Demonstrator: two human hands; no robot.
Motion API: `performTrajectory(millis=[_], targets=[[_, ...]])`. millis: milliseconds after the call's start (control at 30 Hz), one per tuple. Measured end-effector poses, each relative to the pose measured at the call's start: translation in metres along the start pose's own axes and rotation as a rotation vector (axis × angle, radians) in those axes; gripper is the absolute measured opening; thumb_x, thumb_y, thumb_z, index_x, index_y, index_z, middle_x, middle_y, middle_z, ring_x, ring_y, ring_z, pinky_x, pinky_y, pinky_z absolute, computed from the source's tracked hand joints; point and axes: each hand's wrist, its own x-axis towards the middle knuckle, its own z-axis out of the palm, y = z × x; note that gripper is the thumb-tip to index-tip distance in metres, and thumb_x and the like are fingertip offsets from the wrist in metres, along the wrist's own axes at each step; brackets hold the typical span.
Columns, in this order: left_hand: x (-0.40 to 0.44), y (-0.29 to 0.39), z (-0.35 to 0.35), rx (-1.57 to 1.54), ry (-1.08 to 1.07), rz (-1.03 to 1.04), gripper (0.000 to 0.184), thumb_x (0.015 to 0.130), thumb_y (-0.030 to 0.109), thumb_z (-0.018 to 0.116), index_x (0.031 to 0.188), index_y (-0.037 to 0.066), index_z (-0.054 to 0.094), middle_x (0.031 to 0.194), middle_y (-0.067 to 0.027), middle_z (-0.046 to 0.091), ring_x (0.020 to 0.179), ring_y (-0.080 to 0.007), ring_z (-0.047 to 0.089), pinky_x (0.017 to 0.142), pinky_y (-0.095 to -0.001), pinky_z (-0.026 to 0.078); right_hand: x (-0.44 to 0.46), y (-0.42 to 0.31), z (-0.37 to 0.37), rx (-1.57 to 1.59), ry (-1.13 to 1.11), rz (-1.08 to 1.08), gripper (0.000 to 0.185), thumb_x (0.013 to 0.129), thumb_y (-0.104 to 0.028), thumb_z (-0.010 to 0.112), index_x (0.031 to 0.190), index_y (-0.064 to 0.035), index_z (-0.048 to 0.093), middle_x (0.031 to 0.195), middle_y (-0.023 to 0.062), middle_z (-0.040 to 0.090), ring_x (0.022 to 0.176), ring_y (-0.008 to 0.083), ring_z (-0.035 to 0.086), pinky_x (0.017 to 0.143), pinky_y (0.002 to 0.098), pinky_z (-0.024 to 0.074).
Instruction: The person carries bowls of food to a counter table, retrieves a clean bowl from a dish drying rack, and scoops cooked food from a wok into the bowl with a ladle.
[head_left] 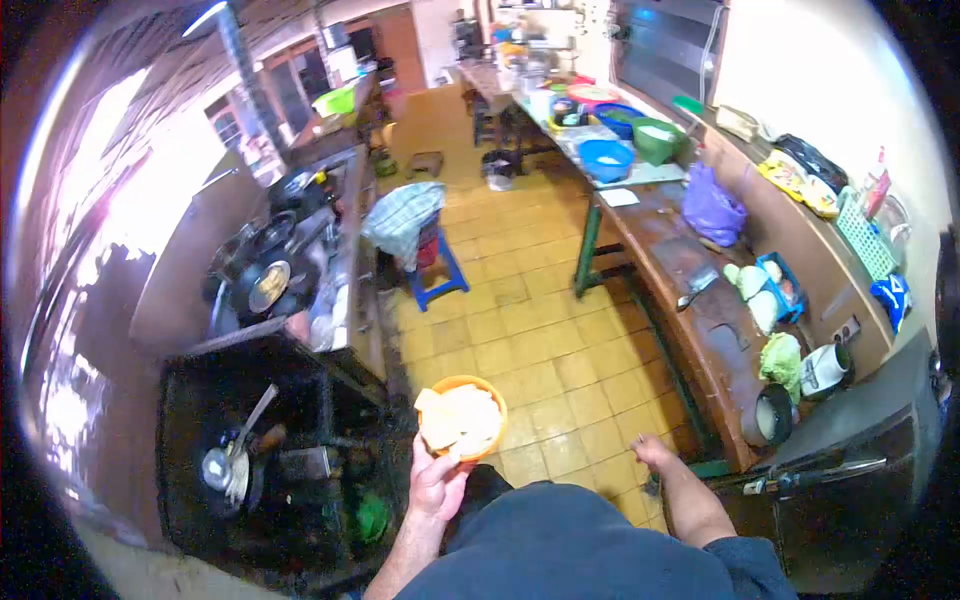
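Observation:
My left hand (440, 482) grips an orange bowl (503, 408) from its near side, with the thumb up by the rim. Pale, whitish pieces of food (462, 418) fill the bowl; what kind they are, I cannot make out. Over the floor at the right hangs my right hand (655, 453), its fingers curled in and nothing visible in them. It is beside the wooden table's near end and apart from the bowl.
A stove counter with a pan of food (270, 284) runs along the left. A blue stool (440, 292) bearing a checked cloth (403, 218) stands ahead. On the wooden table (655, 240) at the right are a purple bag (712, 207), a blue basin (605, 160) and cabbages (781, 362).

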Motion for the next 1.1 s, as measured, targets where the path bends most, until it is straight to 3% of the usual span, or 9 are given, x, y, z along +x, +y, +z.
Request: performTrajectory(millis=[133, 167, 367, 467, 567, 633, 733, 933, 1100], targets=[[0.110, -0.005, 0.036, 0.090, -0.082, -0.002, 0.075, 0.078, -0.003, 0.064, 0.144, 0.011, 0.031, 0.141, -0.0145, 0.045, 0.131, -0.0320, 0.046, 0.106, -0.0521, 0.043, 0.018, -0.107, -0.066, 0.050, 0.149, -0.347, 0.043, 0.093, -0.042, 0.051, 0.095, -0.0024, 0.067, 0.083, 0.0131, 0.068, 0.064, 0.0228, 0.062, 0.052, 0.0390, 0.0495], [0.146, -0.015, 0.049, 0.085, -0.136, -0.014, 0.076, 0.078, -0.002, 0.064, 0.145, 0.011, 0.030, 0.141, -0.0143, 0.045, 0.131, -0.0322, 0.046, 0.106, -0.0527, 0.042, 0.062, -0.097, -0.074, -0.125, 0.083, -0.284, 0.042, 0.092, -0.041, 0.050, 0.091, -0.0028, 0.068, 0.080, 0.0138, 0.068, 0.058, 0.0242, 0.061, 0.050, 0.0397, 0.0494], [0.322, -0.023, 0.105, 0.157, -0.380, -0.204, 0.082, 0.076, -0.001, 0.063, 0.149, 0.010, 0.026, 0.146, -0.0140, 0.042, 0.133, -0.0329, 0.044, 0.110, -0.0528, 0.038, 0.082, -0.081, -0.048, 0.140, 0.059, 0.146, 0.039, 0.091, -0.033, 0.047, 0.078, -0.0020, 0.066, 0.068, 0.0150, 0.064, 0.057, 0.0267, 0.062, 0.053, 0.0413, 0.0503], [0.391, -0.019, 0.138, 0.230, -0.467, -0.325, 0.083, 0.078, 0.001, 0.067, 0.149, 0.011, 0.026, 0.145, -0.0127, 0.043, 0.133, -0.0311, 0.044, 0.107, -0.0502, 0.041, 0.111, 0.015, 0.025, 0.059, -0.147, 0.241, 0.037, 0.091, -0.033, 0.049, 0.077, -0.0024, 0.065, 0.069, 0.0138, 0.065, 0.059, 0.0259, 0.063, 0.061, 0.0411, 0.0529], [0.448, -0.020, 0.174, 0.294, -0.537, -0.408, 0.083, 0.077, 0.002, 0.069, 0.149, 0.012, 0.027, 0.144, -0.0116, 0.044, 0.131, -0.0297, 0.047, 0.104, -0.0494, 0.044, 0.093, 0.031, 0.072, -0.223, 0.265, -0.048, 0.034, 0.093, -0.030, 0.049, 0.079, -0.0040, 0.066, 0.069, 0.0115, 0.065, 0.059, 0.0237, 0.062, 0.058, 0.0407, 0.0532], [0.480, -0.030, 0.195, 0.338, -0.587, -0.502, 0.085, 0.076, 0.004, 0.072, 0.148, 0.013, 0.028, 0.142, -0.0105, 0.045, 0.129, -0.0293, 0.049, 0.104, -0.0490, 0.045, 0.047, -0.015, 0.066, 0.390, 0.405, 0.254, 0.030, 0.091, -0.035, 0.053, 0.088, -0.0095, 0.069, 0.070, 0.0122, 0.066, 0.051, 0.0258, 0.061, 0.053, 0.0423, 0.0533], [0.513, -0.061, 0.221, 0.331, -0.757, -0.589, 0.085, 0.076, 0.005, 0.073, 0.148, 0.013, 0.028, 0.142, -0.0101, 0.046, 0.129, -0.0290, 0.048, 0.104, -0.0494, 0.045, -0.004, -0.107, 0.026, 0.998, 0.447, 0.853, 0.034, 0.097, -0.037, 0.048, 0.092, -0.0084, 0.066, 0.068, 0.0065, 0.063, 0.049, 0.0198, 0.056, 0.039, 0.0377, 0.0458], [0.499, -0.123, 0.260, 0.382, -0.854, -0.858, 0.086, 0.077, 0.000, 0.071, 0.149, 0.015, 0.027, 0.144, -0.0090, 0.044, 0.132, -0.0288, 0.046, 0.107, -0.0501, 0.042, -0.033, -0.129, 0.056, 0.963, 0.340, 0.927, 0.048, 0.097, -0.049, 0.047, 0.101, -0.0044, 0.065, 0.071, 0.0086, 0.066, 0.043, 0.0204, 0.054, 0.044, 0.0355, 0.0493], [0.460, -0.196, 0.260, 0.435, -0.990, -1.078, 0.083, 0.077, -0.002, 0.067, 0.148, 0.013, 0.029, 0.144, -0.0121, 0.043, 0.134, -0.0296, 0.043, 0.107, -0.0498, 0.042, -0.067, -0.086, 0.114, 1.096, 0.458, 0.875, 0.053, 0.096, -0.055, 0.044, 0.089, -0.0056, 0.063, 0.068, 0.0074, 0.062, 0.052, 0.0215, 0.056, 0.049, 0.0378, 0.0488]])
